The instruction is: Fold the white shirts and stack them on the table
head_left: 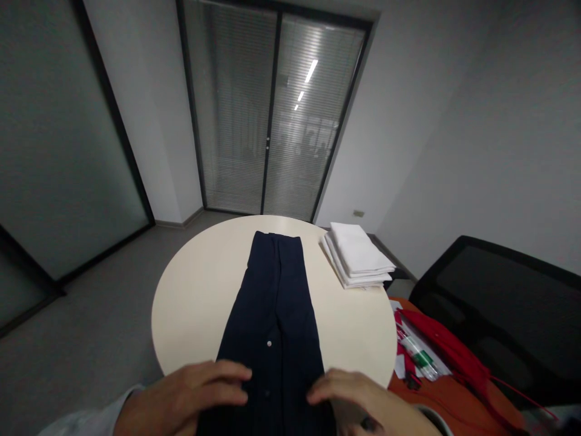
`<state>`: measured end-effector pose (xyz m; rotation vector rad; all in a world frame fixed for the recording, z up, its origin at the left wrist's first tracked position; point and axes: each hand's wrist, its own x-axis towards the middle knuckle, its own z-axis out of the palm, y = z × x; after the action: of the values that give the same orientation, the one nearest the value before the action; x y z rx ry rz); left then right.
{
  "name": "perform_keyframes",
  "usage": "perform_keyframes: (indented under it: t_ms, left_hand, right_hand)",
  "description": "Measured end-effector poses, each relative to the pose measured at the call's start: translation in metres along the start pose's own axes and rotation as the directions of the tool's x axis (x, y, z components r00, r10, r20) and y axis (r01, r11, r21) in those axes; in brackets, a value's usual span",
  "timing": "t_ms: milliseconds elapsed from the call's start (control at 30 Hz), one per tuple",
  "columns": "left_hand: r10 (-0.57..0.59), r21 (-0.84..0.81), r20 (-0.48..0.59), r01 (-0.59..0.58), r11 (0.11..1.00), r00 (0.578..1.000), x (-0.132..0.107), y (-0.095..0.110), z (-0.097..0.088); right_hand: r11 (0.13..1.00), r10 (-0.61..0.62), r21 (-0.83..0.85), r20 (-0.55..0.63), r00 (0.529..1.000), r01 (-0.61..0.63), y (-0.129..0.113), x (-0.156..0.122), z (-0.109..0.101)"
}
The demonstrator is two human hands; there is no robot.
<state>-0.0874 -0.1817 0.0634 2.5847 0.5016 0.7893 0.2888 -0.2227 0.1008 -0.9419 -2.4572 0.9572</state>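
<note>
A dark navy garment [276, 309], folded into a long strip, lies flat down the middle of the round table. It has a lengthwise fold or placket and a pale button; its near end runs out of the picture. My left hand [190, 393] is over its near left edge, fingers stretched out and slightly apart. Across from it, my right hand [358, 393] rests at the near right edge with loosely bent fingers, partly cut off by the frame. Neither hand shows a grip on the cloth.
A stack of folded white cloths [358, 254] sits at the right of the cream table [186, 303]. Beyond that edge, an orange chair seat [481, 399] holds red fabric [454, 345] and a clear plastic packet [422, 357]. A black mesh chair back [499, 303] stands at right.
</note>
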Motion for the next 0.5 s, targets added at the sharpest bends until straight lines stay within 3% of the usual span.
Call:
perform_keyframes:
  t_ms: [67,133,233,333,500]
  left_hand:
    - [-0.109,0.031,-0.025,0.110,0.993,0.994,0.030,-0.023,-0.006]
    - [-0.274,0.116,-0.046,0.278,0.954,0.961,0.065,-0.053,-0.001]
    - [-0.455,0.245,0.022,0.436,0.866,0.890,0.109,-0.103,0.020]
    - [-0.560,0.367,0.111,0.490,0.791,0.821,0.131,-0.139,0.039]
    - [-0.595,0.439,0.152,0.485,0.756,0.789,0.138,-0.161,0.039]
  right_hand:
    - [0.993,0.051,-0.095,-0.192,0.980,-0.070,0.003,0.033,-0.008]
    - [0.959,0.045,-0.256,-0.292,0.955,-0.124,0.020,0.071,-0.006]
    - [0.876,0.075,-0.440,-0.280,0.957,-0.198,0.057,0.123,0.009]
    - [0.826,0.173,-0.491,-0.248,0.953,-0.277,0.090,0.151,0.019]
    - [0.804,0.277,-0.490,-0.193,0.941,-0.337,0.107,0.163,0.007]
